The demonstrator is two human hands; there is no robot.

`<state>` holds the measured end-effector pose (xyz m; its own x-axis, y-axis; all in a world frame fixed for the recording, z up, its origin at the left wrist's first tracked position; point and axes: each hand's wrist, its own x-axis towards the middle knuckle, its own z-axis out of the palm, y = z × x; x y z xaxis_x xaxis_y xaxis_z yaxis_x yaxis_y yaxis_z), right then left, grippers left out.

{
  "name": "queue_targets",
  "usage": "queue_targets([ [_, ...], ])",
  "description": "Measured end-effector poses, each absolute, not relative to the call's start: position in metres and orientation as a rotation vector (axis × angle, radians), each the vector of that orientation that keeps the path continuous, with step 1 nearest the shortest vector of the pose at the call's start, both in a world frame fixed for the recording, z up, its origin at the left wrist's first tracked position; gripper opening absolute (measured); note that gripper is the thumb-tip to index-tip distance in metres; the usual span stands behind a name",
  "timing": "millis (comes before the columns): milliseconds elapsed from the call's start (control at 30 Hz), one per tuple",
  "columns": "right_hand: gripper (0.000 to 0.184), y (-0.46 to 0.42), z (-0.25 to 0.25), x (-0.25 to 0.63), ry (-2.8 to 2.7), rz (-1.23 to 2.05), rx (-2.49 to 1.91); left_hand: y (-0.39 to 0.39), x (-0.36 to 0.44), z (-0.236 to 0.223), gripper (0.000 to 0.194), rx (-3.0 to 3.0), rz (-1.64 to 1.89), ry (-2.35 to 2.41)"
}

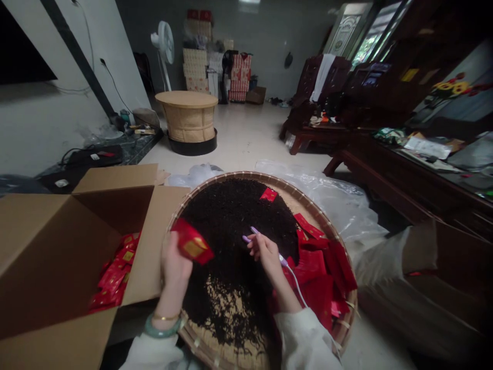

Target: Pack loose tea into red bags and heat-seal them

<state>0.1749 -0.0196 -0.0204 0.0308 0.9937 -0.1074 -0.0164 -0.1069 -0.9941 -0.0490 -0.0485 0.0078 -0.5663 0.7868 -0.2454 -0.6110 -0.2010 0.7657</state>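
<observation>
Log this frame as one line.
Left hand: holding red packet; right hand: holding purple corded tool; below: dark loose material, round woven tray

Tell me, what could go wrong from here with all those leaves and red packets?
The packet in the left hand is tilted; if it's open, which I can't tell, it might spill. The cord of the tool in the right hand runs by the heaped packets and could snag. Leaves lie near the tray's left rim; a knock might scatter some.
</observation>
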Motion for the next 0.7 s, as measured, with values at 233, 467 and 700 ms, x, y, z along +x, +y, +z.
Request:
queue_targets([
  [233, 0.063, -0.019, -0.027, 0.178, -1.242, 1.194, -1.346, -0.051, -0.093, 0.028, 0.056, -0.139, 2.165, 0.747],
  [467, 0.035, -0.022, -0.020, 0.199, -1.644, 0.700, -1.506, -0.039, -0.046, 0.016, 0.021, 0.145, 1.783, 1.001],
  [700, 0.030, 0.007, -0.012, 0.236, -1.835, 0.302, -1.890, -0.039, -0.010, -0.004, 0.034, 0.848, 1.255, 1.297],
])
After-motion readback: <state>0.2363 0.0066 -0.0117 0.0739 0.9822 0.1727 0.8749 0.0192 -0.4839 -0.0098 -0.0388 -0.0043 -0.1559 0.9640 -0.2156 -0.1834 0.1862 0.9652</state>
